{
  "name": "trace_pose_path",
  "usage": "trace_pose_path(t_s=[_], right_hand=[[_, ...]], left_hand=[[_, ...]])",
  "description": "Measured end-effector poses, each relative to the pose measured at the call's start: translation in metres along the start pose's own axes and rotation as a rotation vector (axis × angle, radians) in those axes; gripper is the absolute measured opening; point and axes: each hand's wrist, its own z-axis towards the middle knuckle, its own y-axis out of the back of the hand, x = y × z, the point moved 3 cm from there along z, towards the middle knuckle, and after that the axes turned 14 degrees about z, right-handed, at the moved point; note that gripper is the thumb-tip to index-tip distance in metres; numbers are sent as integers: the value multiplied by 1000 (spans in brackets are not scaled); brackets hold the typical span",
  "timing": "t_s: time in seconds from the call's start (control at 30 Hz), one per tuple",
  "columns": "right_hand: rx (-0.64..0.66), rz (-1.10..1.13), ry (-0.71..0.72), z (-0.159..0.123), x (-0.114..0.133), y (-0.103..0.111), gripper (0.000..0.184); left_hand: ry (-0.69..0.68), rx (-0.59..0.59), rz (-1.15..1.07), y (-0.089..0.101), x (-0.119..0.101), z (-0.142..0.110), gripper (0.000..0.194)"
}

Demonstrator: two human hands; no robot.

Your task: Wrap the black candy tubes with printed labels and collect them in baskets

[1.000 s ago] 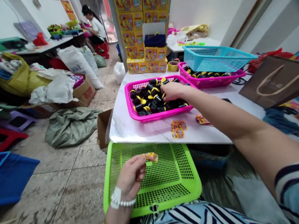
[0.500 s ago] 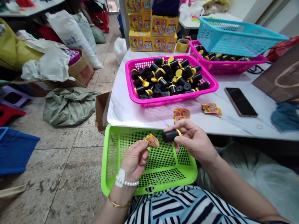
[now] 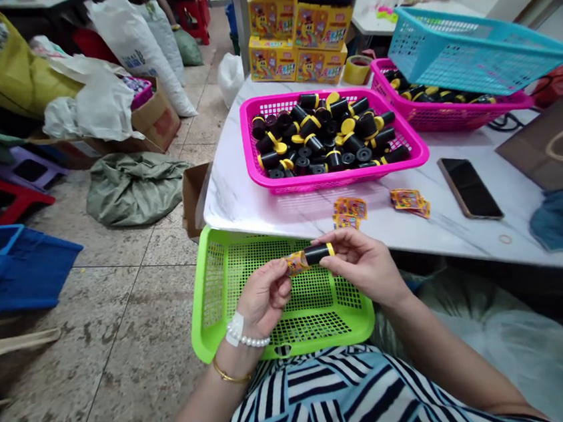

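Note:
Over the green basket [image 3: 204,313], my left hand [image 3: 265,296] pinches a small orange printed sleeve [image 3: 296,263] between thumb and finger. My right hand [image 3: 362,263] grips a small black canister [image 3: 317,254] with a yellow rim, held sideways by its yellow end. The canister's black end meets the open edge of the sleeve; whether it sits inside cannot be made out. Several similar black canisters [image 3: 315,144] with yellow lids fill the pink basket [image 3: 338,179] on the table. Two small piles of orange sleeves, one nearer [image 3: 349,210] and one further right [image 3: 408,201], lie before it.
A phone [image 3: 470,188] lies on the white table [image 3: 241,205]. Behind stand stacked yellow boxes [image 3: 273,57], a tape roll [image 3: 357,70] and a blue basket [image 3: 476,49] resting on a second pink basket [image 3: 452,114]. A cardboard box [image 3: 194,196] and sacks [image 3: 133,186] occupy the floor at left.
My hands have come together, bringing the sleeve against the canister's black end where a gap was before. The camera view has shifted slightly.

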Motion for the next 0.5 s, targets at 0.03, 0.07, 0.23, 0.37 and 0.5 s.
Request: trace_pose_path(t_s=[0.03, 0.07, 0.23, 0.37, 0.5], right_hand=[[-2, -29, 9, 0, 0, 1, 26], [-3, -57, 20, 0, -1, 1, 27], [22, -205, 167, -5, 3, 0, 26], [137, -321, 288, -8, 7, -4, 25], [109, -285, 124, -3, -1, -1, 22]], left_hand=[[8, 8, -11, 0, 0, 1, 27], [17, 15, -23, -1, 0, 1, 26], [44, 27, -93, -1, 1, 4, 27], [35, 24, -107, 2, 3, 5, 27], [20, 25, -61, 5, 5, 7, 27]])
